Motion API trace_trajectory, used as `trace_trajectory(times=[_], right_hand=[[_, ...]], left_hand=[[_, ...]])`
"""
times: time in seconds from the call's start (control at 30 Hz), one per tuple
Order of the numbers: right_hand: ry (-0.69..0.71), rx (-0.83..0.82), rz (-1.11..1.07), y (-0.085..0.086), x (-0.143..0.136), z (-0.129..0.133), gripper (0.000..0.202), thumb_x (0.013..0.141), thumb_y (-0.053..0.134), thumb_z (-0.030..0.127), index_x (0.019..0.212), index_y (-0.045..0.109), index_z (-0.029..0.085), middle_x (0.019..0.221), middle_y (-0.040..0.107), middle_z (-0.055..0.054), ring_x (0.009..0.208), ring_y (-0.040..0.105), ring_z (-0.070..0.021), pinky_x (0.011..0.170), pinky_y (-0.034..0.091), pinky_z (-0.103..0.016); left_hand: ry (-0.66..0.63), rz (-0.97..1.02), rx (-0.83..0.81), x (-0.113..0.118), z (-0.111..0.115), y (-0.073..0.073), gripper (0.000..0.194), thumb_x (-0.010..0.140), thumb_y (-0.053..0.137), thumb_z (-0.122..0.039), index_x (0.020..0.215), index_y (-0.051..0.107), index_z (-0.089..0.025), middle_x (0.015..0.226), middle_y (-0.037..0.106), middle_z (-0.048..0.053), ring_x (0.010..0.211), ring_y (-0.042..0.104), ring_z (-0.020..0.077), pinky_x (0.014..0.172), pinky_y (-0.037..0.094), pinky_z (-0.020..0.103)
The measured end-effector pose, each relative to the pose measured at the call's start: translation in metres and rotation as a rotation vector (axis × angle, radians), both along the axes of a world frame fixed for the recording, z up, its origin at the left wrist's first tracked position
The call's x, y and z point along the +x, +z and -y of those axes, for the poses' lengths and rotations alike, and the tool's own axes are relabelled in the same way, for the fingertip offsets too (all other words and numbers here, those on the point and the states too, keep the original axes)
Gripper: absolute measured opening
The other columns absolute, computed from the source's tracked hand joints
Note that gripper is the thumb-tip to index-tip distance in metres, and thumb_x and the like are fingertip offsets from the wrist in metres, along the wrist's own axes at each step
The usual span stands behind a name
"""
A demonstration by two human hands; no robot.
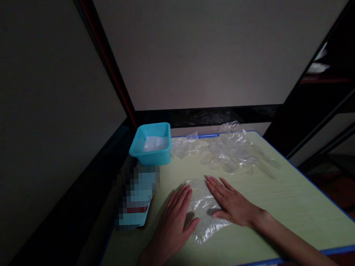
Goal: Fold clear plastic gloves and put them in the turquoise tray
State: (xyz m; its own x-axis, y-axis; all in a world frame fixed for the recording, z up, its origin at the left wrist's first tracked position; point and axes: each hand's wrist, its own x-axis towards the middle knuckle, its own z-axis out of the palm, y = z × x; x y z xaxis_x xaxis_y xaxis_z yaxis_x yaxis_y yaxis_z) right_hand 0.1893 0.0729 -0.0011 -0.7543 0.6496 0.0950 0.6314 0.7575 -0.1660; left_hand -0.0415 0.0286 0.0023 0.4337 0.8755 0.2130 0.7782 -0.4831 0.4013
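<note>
A clear, thin plastic piece [204, 211] lies flat and slightly wrinkled on the pale green table [277, 219]. My left hand [176, 220] rests along its left edge, fingers stretched out and thumb pointing inward. On its upper right side lies my right hand [230, 201], also flat, with its fingers extended toward the upper left. Both palms face down, and neither hand grips anything. Behind them, a loose heap of clear plastic pieces [232, 150] spreads over the back right of the table.
A turquoise basin [155, 158] with whitish plastic inside stands at the back left corner. More thin plastic [184, 146] lies beside it. A pixelated light-blue object [139, 198] is at the left edge. Walls rise behind and left.
</note>
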Motion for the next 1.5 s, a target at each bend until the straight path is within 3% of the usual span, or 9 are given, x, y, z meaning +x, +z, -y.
trace_trajectory(times=[0.17,0.3,0.43,0.53,0.67,0.93,1.33,1.5], right_hand=[[-0.015,-0.065,-0.020,-0.001,0.003,-0.002,0.081,0.082,0.032,0.059,0.139,0.000,0.011,0.143,0.007,-0.015,0.131,0.006,-0.0266,0.106,0.011,-0.048],[0.039,-0.163,-0.191,0.012,0.012,-0.002,0.071,0.086,0.033,0.052,0.139,0.004,0.015,0.144,0.010,-0.012,0.131,0.011,-0.0238,0.105,0.018,-0.044],[0.122,-0.174,-0.235,0.031,0.030,0.009,0.044,0.085,0.045,0.042,0.124,0.045,0.022,0.131,0.044,-0.007,0.121,0.037,-0.0215,0.099,0.033,-0.039],[0.157,-0.097,-0.192,0.036,0.040,0.023,0.028,0.087,0.046,0.034,0.110,0.057,0.021,0.111,0.060,-0.006,0.102,0.054,-0.0191,0.088,0.042,-0.036],[0.185,-0.005,-0.126,0.031,0.048,0.036,0.024,0.088,0.044,0.024,0.108,0.058,0.020,0.099,0.065,-0.005,0.088,0.058,-0.0179,0.074,0.047,-0.033],[0.093,0.082,-0.170,0.041,0.059,0.028,0.022,0.089,0.043,0.020,0.100,0.061,0.018,0.094,0.065,-0.007,0.084,0.059,-0.0172,0.073,0.047,-0.033],[0.243,0.262,-0.103,0.021,0.049,0.036,0.021,0.089,0.041,0.015,0.096,0.061,0.013,0.085,0.065,-0.005,0.072,0.055,-0.0150,0.061,0.045,-0.028],[0.317,0.250,-0.012,0.019,0.049,0.038,0.027,0.090,0.034,0.014,0.092,0.061,0.014,0.085,0.064,-0.006,0.070,0.054,-0.0151,0.061,0.044,-0.029]], left_hand=[[0.034,0.053,0.022,-0.009,0.005,-0.007,0.062,0.079,0.051,-0.025,0.134,0.025,-0.021,0.138,0.033,0.009,0.127,0.029,0.0238,0.102,0.029,0.045],[0.046,0.156,-0.034,-0.008,0.007,-0.008,0.052,0.081,0.047,-0.021,0.130,0.032,-0.026,0.132,0.043,0.006,0.121,0.039,0.0227,0.099,0.035,0.042],[0.034,0.258,-0.053,-0.008,0.007,-0.006,0.045,0.082,0.046,-0.018,0.125,0.040,-0.028,0.118,0.056,0.004,0.111,0.049,0.0208,0.095,0.041,0.038],[0.034,0.312,-0.018,-0.007,0.006,-0.006,0.046,0.081,0.046,-0.016,0.125,0.038,-0.027,0.110,0.060,0.004,0.106,0.053,0.0200,0.092,0.043,0.036],[0.059,0.332,0.028,-0.007,0.004,-0.008,0.043,0.081,0.045,-0.014,0.123,0.040,-0.025,0.104,0.062,0.004,0.100,0.055,0.0193,0.088,0.044,0.035],[0.196,0.379,0.095,-0.010,0.003,-0.010,0.036,0.081,0.044,-0.014,0.116,0.043,-0.022,0.093,0.064,0.003,0.090,0.059,0.0180,0.084,0.045,0.033],[0.141,0.346,0.092,-0.011,0.003,-0.014,0.032,0.083,0.042,-0.014,0.114,0.042,-0.021,0.091,0.063,0.004,0.087,0.059,0.0176,0.081,0.045,0.034],[0.091,0.325,0.085,-0.011,0.003,-0.014,0.033,0.083,0.044,-0.014,0.115,0.042,-0.022,0.092,0.064,0.002,0.086,0.059,0.0169,0.079,0.046,0.032]])
